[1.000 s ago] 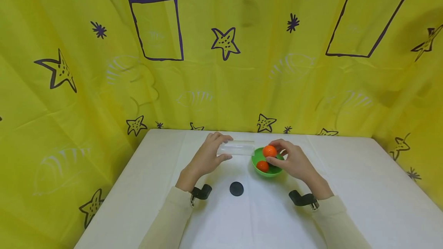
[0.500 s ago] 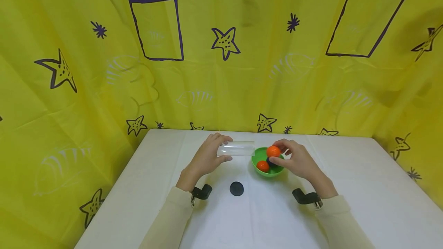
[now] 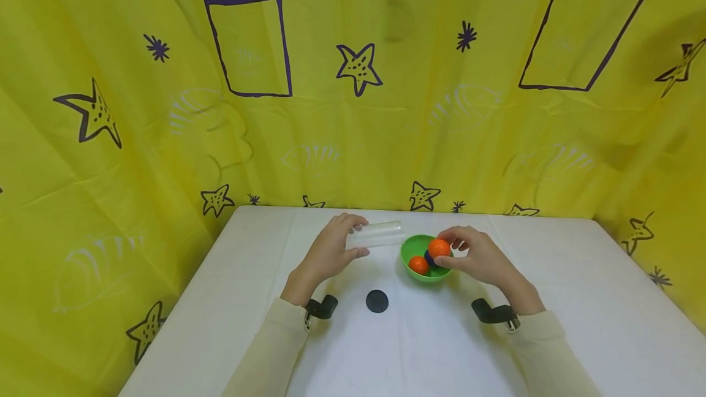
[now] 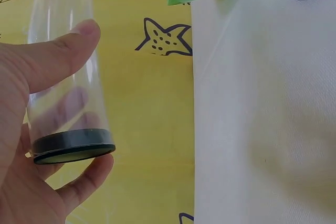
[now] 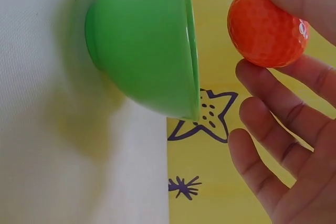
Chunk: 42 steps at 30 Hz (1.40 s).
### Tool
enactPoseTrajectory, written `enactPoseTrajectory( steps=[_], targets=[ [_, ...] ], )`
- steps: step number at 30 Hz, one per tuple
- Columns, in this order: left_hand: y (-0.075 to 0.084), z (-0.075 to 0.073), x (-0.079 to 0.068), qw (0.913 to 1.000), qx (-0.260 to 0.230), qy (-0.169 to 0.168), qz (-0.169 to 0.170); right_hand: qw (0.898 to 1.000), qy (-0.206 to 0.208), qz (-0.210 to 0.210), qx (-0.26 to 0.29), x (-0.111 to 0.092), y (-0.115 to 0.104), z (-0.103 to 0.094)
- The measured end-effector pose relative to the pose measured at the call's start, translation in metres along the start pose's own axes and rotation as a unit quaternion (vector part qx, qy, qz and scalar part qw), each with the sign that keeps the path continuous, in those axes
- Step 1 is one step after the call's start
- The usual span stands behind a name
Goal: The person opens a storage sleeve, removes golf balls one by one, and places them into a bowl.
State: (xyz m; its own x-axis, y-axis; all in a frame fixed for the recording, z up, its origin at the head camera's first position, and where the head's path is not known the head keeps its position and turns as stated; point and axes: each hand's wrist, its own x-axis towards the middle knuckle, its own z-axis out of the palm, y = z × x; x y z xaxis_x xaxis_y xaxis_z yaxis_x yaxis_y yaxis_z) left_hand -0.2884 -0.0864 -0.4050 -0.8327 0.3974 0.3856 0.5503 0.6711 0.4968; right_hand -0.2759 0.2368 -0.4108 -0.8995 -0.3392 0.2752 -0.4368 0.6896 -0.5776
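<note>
A clear plastic tube [image 3: 377, 234] lies nearly level in the grip of my left hand [image 3: 331, 247], its far end tipped slightly up beside the bowl. In the left wrist view a black cap [image 4: 73, 145] closes the tube's end near the fingers; no balls show inside. Over the green bowl [image 3: 410, 249] my right hand [image 3: 477, 256] pinches an orange golf ball [image 5: 268, 27] between thumb and fingertips, just above the rim. Inside the bowl sit another orange ball [image 3: 418, 265] and a dark blue ball [image 3: 429, 257], partly hidden by the held one.
A round black cap [image 3: 377, 301] lies on the white table [image 3: 353, 348] in front of the bowl. Behind the table hangs a yellow curtain [image 3: 309, 127] with drawn stars. Black camera mounts [image 3: 322, 307] sit on both wrists.
My right hand, still pinching the orange golf ball, has moved right and slightly lower over the bowl. The tube's right end has tilted a little upward. The left hand stays in place.
</note>
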Motion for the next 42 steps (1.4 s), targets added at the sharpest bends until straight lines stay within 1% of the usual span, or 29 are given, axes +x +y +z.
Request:
enactPoseTrajectory(
  steps=[6, 12, 17, 20, 25, 28, 31, 35, 37, 40, 42],
  targets=[
    [-0.001, 0.002, 0.000, 0.9999, -0.004, 0.003, -0.009, 1.000, -0.005, -0.006, 0.002, -0.001, 0.005, 0.000],
    [-0.004, 0.005, 0.001, 0.9996, -0.017, 0.001, -0.024, 1.000, 0.010, -0.022, -0.008, 0.001, 0.008, 0.001],
    [-0.005, 0.009, 0.000, 0.9985, -0.036, -0.004, -0.040, 1.000, 0.010, -0.023, -0.004, 0.002, 0.007, 0.000],
    [-0.005, 0.012, 0.000, 0.9980, -0.039, -0.004, -0.051, 1.000, 0.010, -0.021, 0.000, 0.002, 0.007, 0.000],
    [-0.005, 0.018, 0.000, 0.9960, -0.033, -0.007, -0.083, 1.000, 0.002, -0.002, 0.001, 0.002, 0.006, 0.000],
    [-0.006, 0.022, 0.000, 0.9943, -0.042, -0.012, -0.097, 1.000, -0.007, 0.016, 0.000, 0.001, 0.006, -0.001],
    [-0.008, 0.026, 0.000, 0.9936, -0.055, -0.017, -0.097, 0.999, -0.015, 0.033, -0.003, 0.000, 0.006, -0.002],
    [-0.013, 0.031, 0.000, 0.9942, -0.071, -0.018, -0.078, 0.999, -0.020, 0.046, -0.006, -0.001, 0.006, -0.003],
    [-0.015, 0.033, 0.000, 0.9939, -0.076, -0.019, -0.077, 0.999, -0.022, 0.049, -0.007, -0.001, 0.007, -0.004],
    [-0.018, 0.036, -0.001, 0.9925, -0.076, -0.024, -0.093, 0.998, -0.021, 0.050, -0.009, -0.002, 0.009, -0.005],
    [-0.019, 0.038, -0.002, 0.9901, -0.079, -0.028, -0.113, 0.998, -0.021, 0.050, -0.012, -0.002, 0.010, -0.005]
  ],
)
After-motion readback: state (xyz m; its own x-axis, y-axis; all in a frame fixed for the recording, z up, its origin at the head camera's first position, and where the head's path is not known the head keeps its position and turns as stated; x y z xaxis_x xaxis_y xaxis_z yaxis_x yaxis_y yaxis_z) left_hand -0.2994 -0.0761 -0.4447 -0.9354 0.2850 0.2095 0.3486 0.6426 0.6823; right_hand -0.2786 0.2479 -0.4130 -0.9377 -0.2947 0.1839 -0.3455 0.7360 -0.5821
